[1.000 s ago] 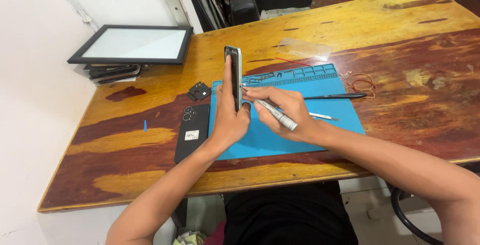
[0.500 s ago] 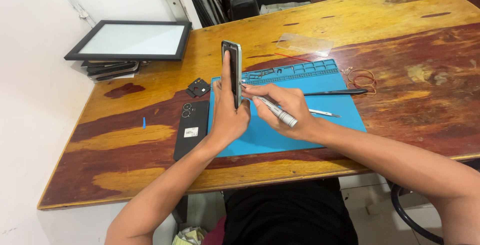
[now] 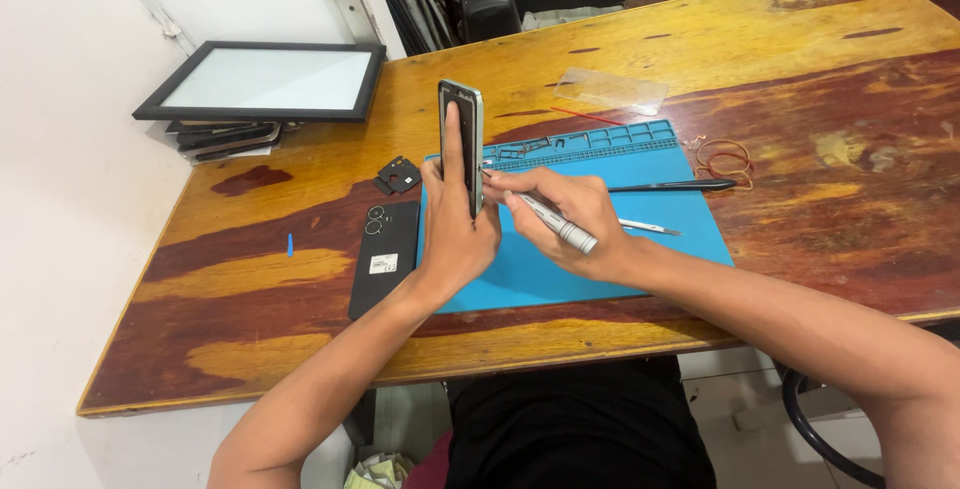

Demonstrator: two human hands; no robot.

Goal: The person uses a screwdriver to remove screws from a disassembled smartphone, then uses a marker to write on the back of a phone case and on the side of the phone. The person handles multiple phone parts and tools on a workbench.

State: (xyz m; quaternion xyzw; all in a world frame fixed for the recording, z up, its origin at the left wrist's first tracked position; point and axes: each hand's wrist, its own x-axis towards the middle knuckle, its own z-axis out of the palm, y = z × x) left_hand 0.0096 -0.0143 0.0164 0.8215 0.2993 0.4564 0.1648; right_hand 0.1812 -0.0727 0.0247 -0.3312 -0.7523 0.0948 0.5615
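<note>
The left hand (image 3: pixel 455 234) is holding a phone (image 3: pixel 461 146) upright on its long edge above the blue mat (image 3: pixel 660 164), fingers wrapped around the lower half and one finger lying flat up the face of it. The right hand (image 3: pixel 570 219) is closed around a slim silver screwdriver (image 3: pixel 558 226), its tip meeting the side of the phone near the middle. Both hands are hovering over the mat's left part, on the wooden tabletop (image 3: pixel 700 49).

The phone is looking thin, stiff and fairly light, but smooth-sided and probably slippery; its glass face is likely fragile, so gripping it by the metal edges, as the left hand is doing, seems the safer hold. The screwdriver is rigid and narrow, calling for a pencil-like pinch close to the tip.

Lying just left of the mat is a black back cover (image 3: pixel 385 254), with a small black part (image 3: pixel 397 175) beyond it. A black pen-like tool (image 3: pixel 670 186) and tweezers (image 3: pixel 650 227) are resting on the mat, rubber bands (image 3: pixel 723 159) just beside its right edge, a clear sheet (image 3: pixel 612 90) farther back.
</note>
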